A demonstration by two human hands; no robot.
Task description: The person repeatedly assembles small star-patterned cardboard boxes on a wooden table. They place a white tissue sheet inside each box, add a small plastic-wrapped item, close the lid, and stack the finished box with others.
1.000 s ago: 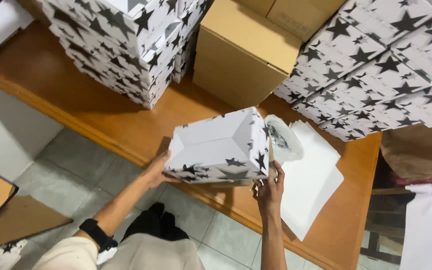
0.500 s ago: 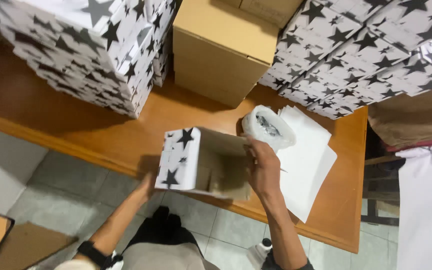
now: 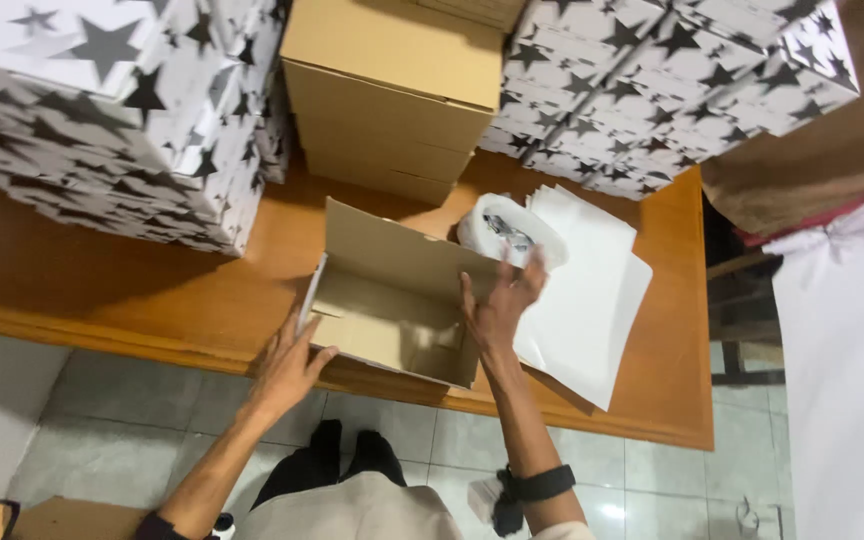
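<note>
The left hand (image 3: 287, 365) sits just below the centre of the frame, palm down and fingers spread, its fingertips pressed against the near left corner of an open cardboard box (image 3: 392, 305); the bare forearm runs down and to the left toward the bottom edge. The right hand (image 3: 500, 305) is right of centre, raised with the fingers fanned apart and slightly curled, the heel of the palm against the box's right edge and the fingertips reaching up toward a roll of white tape (image 3: 507, 230) that lies just beyond the box; whether they touch it cannot be told. That forearm drops straight down to a dark wristband (image 3: 542, 484) near the bottom. The box lies in the middle of the frame on a wooden table (image 3: 102, 290), its brown inside facing up and its rear flap standing. Right of it, partly under the hand, is a stack of white paper sheets (image 3: 592, 300). Behind, at upper centre, stand plain brown cartons (image 3: 392, 90), flanked at upper left by star-printed white boxes (image 3: 112, 110) and by more at upper right. Grey floor tiles (image 3: 102, 440) fill the lower left.
</note>
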